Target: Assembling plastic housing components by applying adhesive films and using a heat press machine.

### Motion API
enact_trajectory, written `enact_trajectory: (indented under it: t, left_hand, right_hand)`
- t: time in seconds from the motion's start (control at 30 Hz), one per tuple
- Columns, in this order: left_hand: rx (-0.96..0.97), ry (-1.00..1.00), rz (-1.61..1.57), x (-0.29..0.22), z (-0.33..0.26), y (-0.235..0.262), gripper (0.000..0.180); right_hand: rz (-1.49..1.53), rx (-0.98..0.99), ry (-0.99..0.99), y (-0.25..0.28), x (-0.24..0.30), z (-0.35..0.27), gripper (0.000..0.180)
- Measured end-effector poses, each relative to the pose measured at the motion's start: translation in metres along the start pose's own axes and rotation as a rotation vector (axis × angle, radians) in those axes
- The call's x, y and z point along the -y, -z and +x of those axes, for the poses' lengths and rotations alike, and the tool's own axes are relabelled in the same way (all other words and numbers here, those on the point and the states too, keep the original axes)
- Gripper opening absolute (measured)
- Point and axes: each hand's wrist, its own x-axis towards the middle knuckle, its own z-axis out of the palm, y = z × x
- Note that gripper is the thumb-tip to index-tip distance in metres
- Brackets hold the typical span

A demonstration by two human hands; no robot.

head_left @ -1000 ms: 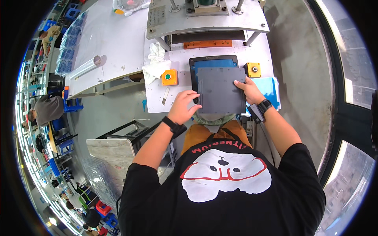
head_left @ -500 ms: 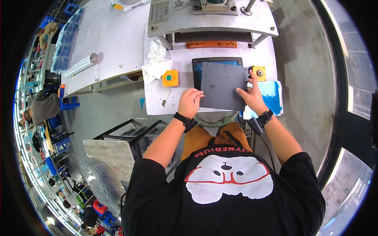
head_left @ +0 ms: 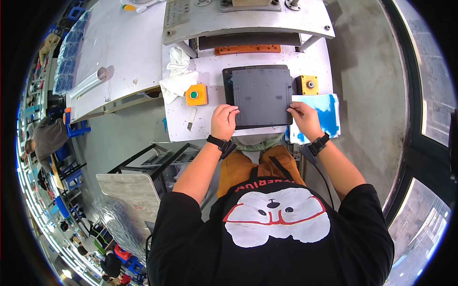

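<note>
A flat dark grey rectangular panel [head_left: 261, 96] lies on a black base plate [head_left: 228, 76] on the white press table [head_left: 210, 117]. My left hand [head_left: 223, 121] grips the panel's near left corner. My right hand [head_left: 303, 118] pinches its near right edge. Both wrists wear black bands. An orange box with a green button [head_left: 196, 94] sits left of the panel. To the panel's right is a yellow box with a black button [head_left: 307, 85].
The press head [head_left: 248, 16] overhangs the far side, with an orange bar [head_left: 247, 48] beneath it. White rags [head_left: 177, 78] and a small blade [head_left: 191, 119] lie at left. Blue sheets [head_left: 324, 117] rest at right. A long white bench [head_left: 112, 57] extends left; a metal rack [head_left: 148, 164] stands below.
The panel has been shifted away from me onto the black plate and squared up. Both hands slid back to its near corners.
</note>
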Motion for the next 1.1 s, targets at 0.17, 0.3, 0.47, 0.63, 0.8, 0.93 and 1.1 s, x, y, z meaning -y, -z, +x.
enact_trajectory:
  t: [0.17, 0.3, 0.47, 0.63, 0.8, 0.93, 1.1]
  left_hand:
    - [0.013, -0.027, 0.126, 0.006, -0.001, -0.002, 0.006]
    - [0.021, -0.035, 0.181, 0.012, -0.006, -0.004, 0.007]
    - [0.024, -0.006, 0.212, 0.016, -0.01, -0.007, 0.007]
    - [0.07, 0.022, 0.219, 0.015, -0.007, -0.006, 0.009]
    - [0.112, 0.047, 0.262, 0.012, -0.004, -0.005, 0.012]
    - [0.132, 0.112, 0.283, 0.007, -0.002, -0.005, 0.015]
    - [0.218, 0.12, 0.329, 0.001, 0.001, -0.002, 0.018]
  right_hand:
    - [-0.151, -0.054, 0.248, -0.001, -0.007, 0.013, 0.013]
    - [-0.243, -0.112, 0.352, -0.009, -0.009, 0.017, 0.01]
    - [-0.245, -0.128, 0.311, -0.016, -0.018, 0.02, 0.008]
    - [-0.289, -0.115, 0.305, -0.019, -0.023, 0.022, 0.011]
    - [-0.284, -0.105, 0.312, -0.019, -0.024, 0.025, 0.012]
    - [-0.308, -0.087, 0.315, -0.016, -0.022, 0.027, 0.012]
    - [-0.337, -0.032, 0.267, -0.014, -0.015, 0.03, 0.011]
